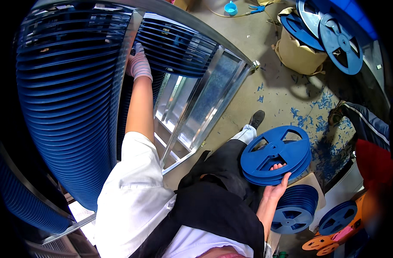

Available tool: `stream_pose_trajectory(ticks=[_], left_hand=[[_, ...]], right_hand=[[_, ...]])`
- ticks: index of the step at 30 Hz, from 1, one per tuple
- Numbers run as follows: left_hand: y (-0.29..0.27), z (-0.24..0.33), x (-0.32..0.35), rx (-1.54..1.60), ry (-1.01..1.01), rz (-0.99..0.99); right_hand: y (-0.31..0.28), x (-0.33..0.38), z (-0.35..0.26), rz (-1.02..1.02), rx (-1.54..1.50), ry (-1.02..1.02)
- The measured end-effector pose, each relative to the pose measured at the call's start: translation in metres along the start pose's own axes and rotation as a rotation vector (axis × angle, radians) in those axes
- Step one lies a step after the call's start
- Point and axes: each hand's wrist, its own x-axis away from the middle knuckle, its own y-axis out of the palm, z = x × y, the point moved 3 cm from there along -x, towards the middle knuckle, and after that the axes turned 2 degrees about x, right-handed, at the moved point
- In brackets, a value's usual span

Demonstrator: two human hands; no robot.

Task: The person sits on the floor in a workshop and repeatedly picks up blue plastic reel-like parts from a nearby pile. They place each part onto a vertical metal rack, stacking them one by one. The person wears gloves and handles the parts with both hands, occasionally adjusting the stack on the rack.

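My right hand grips a small stack of blue plastic reels. Its fingers come up through an opening in the top reel and the thumb lies along the rim. To the left, my outstretched left hand, in a striped pinkish glove, is beside the metal upright of a rack. Its fingers look curled in, but what they close on is hidden. Long rows of blue reels fill the rack on the left of that upright, and more reels sit on its right.
A brown sack with reels on top stands at the upper right. Blue plastic scraps litter the floor. Near my right forearm is a box of reels. A person's dark trouser leg is at right, orange reels below.
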Motion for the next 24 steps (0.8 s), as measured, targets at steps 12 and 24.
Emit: stream_pose_trajectory(ticks=[12, 24], left_hand=[[-0.006, 0.033, -0.010, -0.321, 0.079, -0.452], [-0.070, 0.083, 0.058, -0.001, 0.163, -0.231]], right_hand=[[0.004, 0.001, -0.003, 0.058, 0.008, -0.030], [-0.006, 0.004, -0.010, 0.053, 0.009, -0.013]])
